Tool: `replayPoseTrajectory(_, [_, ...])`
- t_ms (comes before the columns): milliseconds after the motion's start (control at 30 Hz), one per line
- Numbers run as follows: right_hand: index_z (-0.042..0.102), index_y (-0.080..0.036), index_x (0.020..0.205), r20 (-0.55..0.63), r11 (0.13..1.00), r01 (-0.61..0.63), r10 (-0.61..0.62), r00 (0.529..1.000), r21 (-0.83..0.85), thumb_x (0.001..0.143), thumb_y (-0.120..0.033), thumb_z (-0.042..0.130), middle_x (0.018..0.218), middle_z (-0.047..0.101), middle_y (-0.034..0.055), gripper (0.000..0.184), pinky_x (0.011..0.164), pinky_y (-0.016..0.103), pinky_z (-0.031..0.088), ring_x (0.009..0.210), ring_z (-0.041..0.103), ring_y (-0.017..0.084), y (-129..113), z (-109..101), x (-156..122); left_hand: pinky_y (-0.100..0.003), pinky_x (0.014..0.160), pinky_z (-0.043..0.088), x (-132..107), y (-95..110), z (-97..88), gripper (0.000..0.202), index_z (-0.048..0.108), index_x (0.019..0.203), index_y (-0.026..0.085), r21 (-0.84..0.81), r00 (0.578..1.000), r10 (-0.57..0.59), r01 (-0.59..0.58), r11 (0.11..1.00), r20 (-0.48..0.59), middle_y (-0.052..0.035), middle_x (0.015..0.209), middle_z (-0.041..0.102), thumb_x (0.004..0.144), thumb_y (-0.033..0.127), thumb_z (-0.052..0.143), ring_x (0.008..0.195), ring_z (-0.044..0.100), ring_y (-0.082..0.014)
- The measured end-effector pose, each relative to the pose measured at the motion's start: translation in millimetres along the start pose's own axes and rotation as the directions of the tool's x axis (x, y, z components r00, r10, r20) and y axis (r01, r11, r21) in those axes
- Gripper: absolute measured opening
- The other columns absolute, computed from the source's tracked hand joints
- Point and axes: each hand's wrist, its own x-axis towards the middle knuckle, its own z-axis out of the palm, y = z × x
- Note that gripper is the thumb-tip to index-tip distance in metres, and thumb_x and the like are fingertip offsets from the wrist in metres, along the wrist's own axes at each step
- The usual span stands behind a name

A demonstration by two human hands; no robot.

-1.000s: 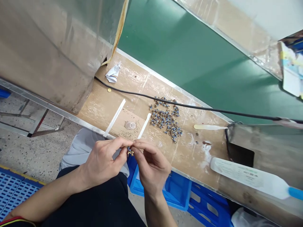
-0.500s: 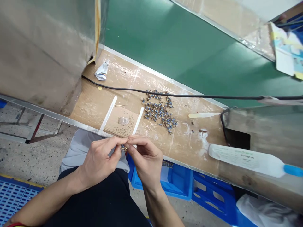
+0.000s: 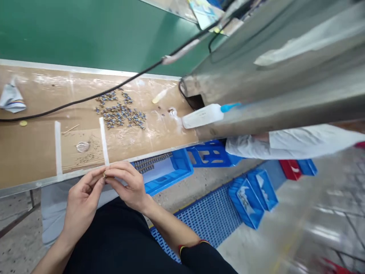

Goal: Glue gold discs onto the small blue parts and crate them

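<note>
My left hand [image 3: 81, 201] and my right hand [image 3: 129, 186] meet at the table's front edge, thumbs and fingers pinched together. Between the fingertips is a small brass-coloured metal part [image 3: 104, 175], mostly covered by the fingers. Just beyond them lies a cardboard patch [image 3: 70, 161] strewn with tiny dark pieces, between two white strips. On it rest a small clear round blob [image 3: 82, 147] and, at its far side, a thin stick [image 3: 70, 129]. A loose pile of small brass and blue metal parts [image 3: 119, 114] spreads over the table farther right.
A black cable [image 3: 125, 82] crosses above the table. A white bottle with a blue tip [image 3: 203, 116] lies at the right, near a flat wooden stick [image 3: 159, 96]. Below the edge stands a blue tray [image 3: 182, 167] with rows of parts. A co-worker's white clothing [image 3: 299, 142] shows at right.
The camera view has swung right, so the table appears farther left and more floor and bins show. My hands stay pinched together, with the part now more hidden by the fingers.
</note>
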Motion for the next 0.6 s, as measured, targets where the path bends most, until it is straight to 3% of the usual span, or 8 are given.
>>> replayPoseTrajectory(133, [0.083, -0.030, 0.120, -0.120, 0.989, -0.149, 0.150, 0.981, 0.012, 0.108, -0.025, 0.077, 0.118, 0.084, 0.0037, 0.014, 0.097, 0.036, 0.067, 0.109, 0.079, 0.019, -1.8, -16.5, -21.0, -0.048, 0.118, 0.065, -1.5, -3.6, 20.1, 0.049, 0.074, 0.148, 0.023, 0.011, 0.974, -0.035, 0.033, 0.999, 0.224, -0.0117, 0.148, 0.080, 0.109, 0.051, 0.073, 0.136, 0.079, -0.0347])
replayPoseTrajectory(267, [0.083, -0.028, 0.112, -0.234, 0.948, -0.312, 0.317, 0.919, 0.060, 0.105, -0.030, 0.078, 0.111, 0.082, 0.0038, 0.009, 0.098, 0.037, 0.065, 0.104, 0.078, 0.020, 13.8, -41.6, -43.8, -0.052, 0.126, 0.058, 3.2, -11.4, 32.9, 0.064, 0.046, 0.174, 0.031, 0.118, 0.869, -0.090, 0.036, 0.992, 0.487, -0.0117, 0.155, 0.076, 0.115, 0.047, 0.064, 0.145, 0.073, -0.0319])
replayPoseTrajectory(333, [0.081, -0.026, 0.113, -0.338, 0.889, -0.455, 0.442, 0.831, 0.046, 0.102, -0.039, 0.079, 0.111, 0.082, 0.0049, 0.018, 0.099, 0.038, 0.064, 0.105, 0.077, 0.021, 39.1, -64.5, -56.9, -0.051, 0.126, 0.058, 6.7, -14.8, 32.4, 0.068, 0.040, 0.177, 0.031, 0.167, 0.844, -0.104, 0.018, 0.986, 0.525, -0.0129, 0.154, 0.076, 0.115, 0.047, 0.063, 0.142, 0.075, -0.0309])
replayPoseTrajectory(433, [0.076, -0.022, 0.125, -0.470, 0.725, -0.689, 0.601, 0.647, -0.020, 0.100, -0.052, 0.071, 0.117, 0.081, 0.0081, 0.039, 0.095, 0.040, 0.067, 0.104, 0.079, 0.023, 95.6, -112.0, -77.1, -0.048, 0.117, 0.064, 10.6, -17.8, 23.9, 0.064, 0.046, 0.173, 0.029, 0.187, 0.865, -0.092, -0.001, 0.982, 0.493, -0.0141, 0.151, 0.078, 0.114, 0.049, 0.063, 0.138, 0.077, -0.0317])
replayPoseTrajectory(533, [0.074, -0.018, 0.125, -0.461, 0.592, -0.801, 0.688, 0.560, -0.090, 0.100, -0.048, 0.067, 0.104, 0.081, 0.0089, 0.040, 0.082, 0.040, 0.068, 0.087, 0.079, 0.024, 153.9, -155.1, -95.8, -0.042, 0.100, 0.069, 11.3, -19.5, 12.8, 0.061, 0.053, 0.168, 0.029, 0.221, 0.891, -0.089, -0.012, 0.975, 0.446, -0.0139, 0.146, 0.080, 0.112, 0.049, 0.066, 0.137, 0.078, -0.0344])
replayPoseTrajectory(600, [0.074, -0.017, 0.121, -0.432, 0.504, -0.847, 0.735, 0.523, -0.169, 0.103, -0.045, 0.072, 0.095, 0.078, 0.0054, 0.033, 0.081, 0.039, 0.067, 0.080, 0.076, 0.022, 184.8, -170.1, -106.3, -0.037, 0.088, 0.070, 10.0, -20.4, 7.3, 0.060, 0.055, 0.167, 0.030, 0.233, 0.896, -0.092, -0.014, 0.972, 0.434, -0.0133, 0.143, 0.082, 0.111, 0.049, 0.067, 0.136, 0.078, -0.0347])
